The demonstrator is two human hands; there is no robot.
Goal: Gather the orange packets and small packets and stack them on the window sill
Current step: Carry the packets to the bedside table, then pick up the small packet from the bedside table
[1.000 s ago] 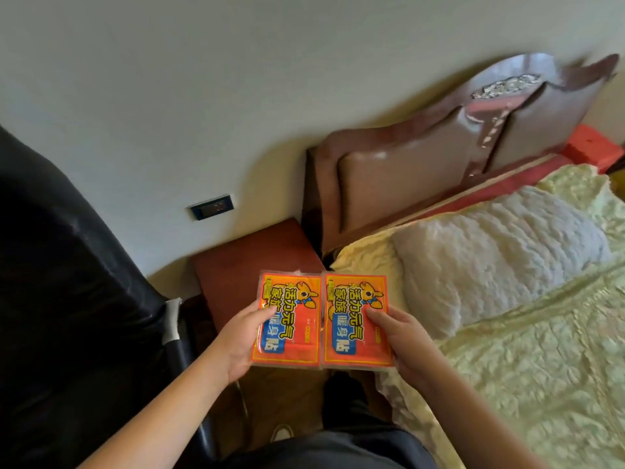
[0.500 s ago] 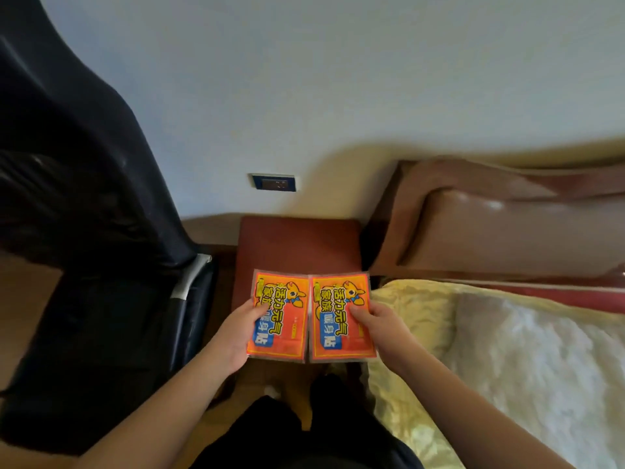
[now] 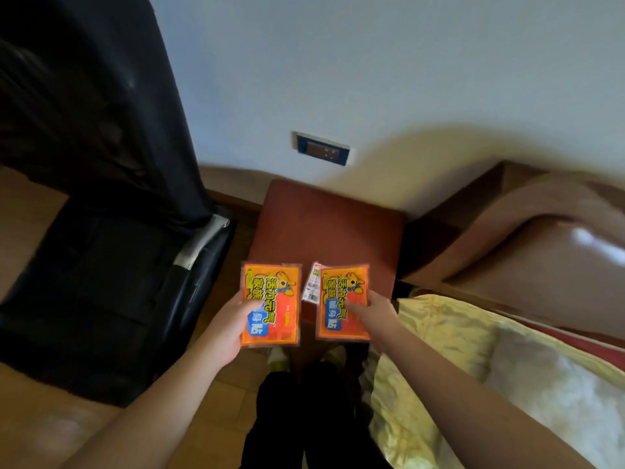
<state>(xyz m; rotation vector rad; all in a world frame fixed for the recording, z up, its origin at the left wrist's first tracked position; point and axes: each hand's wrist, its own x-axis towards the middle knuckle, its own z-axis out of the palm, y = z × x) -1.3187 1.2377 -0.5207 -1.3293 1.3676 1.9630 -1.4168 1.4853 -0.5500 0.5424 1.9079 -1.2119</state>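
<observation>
Left hand (image 3: pixel 227 328) clamps flat orange printed packet (image 3: pixel 270 304); right hand (image 3: pixel 375 316) clamps second orange packet (image 3: pixel 342 302), small white packet (image 3: pixel 313 282) tucked behind. Held apart above red-brown stool (image 3: pixel 329 225), likely for carrying; window sill unseen.

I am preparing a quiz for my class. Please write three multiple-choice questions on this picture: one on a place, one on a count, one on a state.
1. What lies directly beyond the packets?
A. a red stool
B. a window sill
C. a sink

2. How many orange packets are held?
A. one
B. two
C. four

3. How do the two packets stand?
A. stacked
B. lying on the bed
C. apart, one in each hand

Answers:
1 A: the red stool stands by the wall.
2 B: left packet and right packet.
3 C: left hand and right hand each grip one, with a gap between.
</observation>
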